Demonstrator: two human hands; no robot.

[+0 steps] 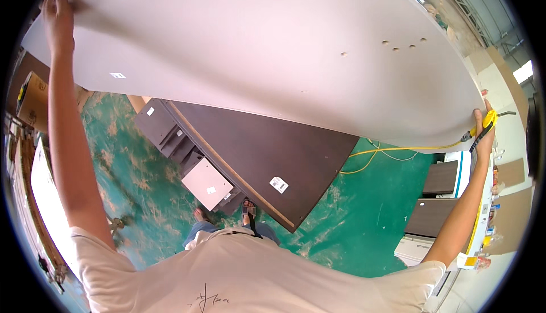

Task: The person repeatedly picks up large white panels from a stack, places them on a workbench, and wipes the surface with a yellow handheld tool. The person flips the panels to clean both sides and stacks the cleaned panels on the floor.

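Note:
A large pale board (244, 46) with a few round drilled holes toward its right end spans the upper view, tilted in front of me. My left hand (58, 14) grips its left edge, with some fingers hidden. At the opposite end, my right hand (481, 128) is closed at the board's right edge. A yellow air tool (489, 119), perhaps a blow gun, is in that hand, with a yellow hose (409, 148) running from it. Beneath lies a dark brown panel (256, 148) with a white label, on top of stacked pieces.
A smaller pale panel (207, 184) sits by my feet, against dark stacked boards (165, 128). The green floor (364, 210) is dusty, and the hose loops over it. Dark panels (435, 216) are stacked at the right. A cardboard box (34, 100) and leaning boards (48, 188) stand left.

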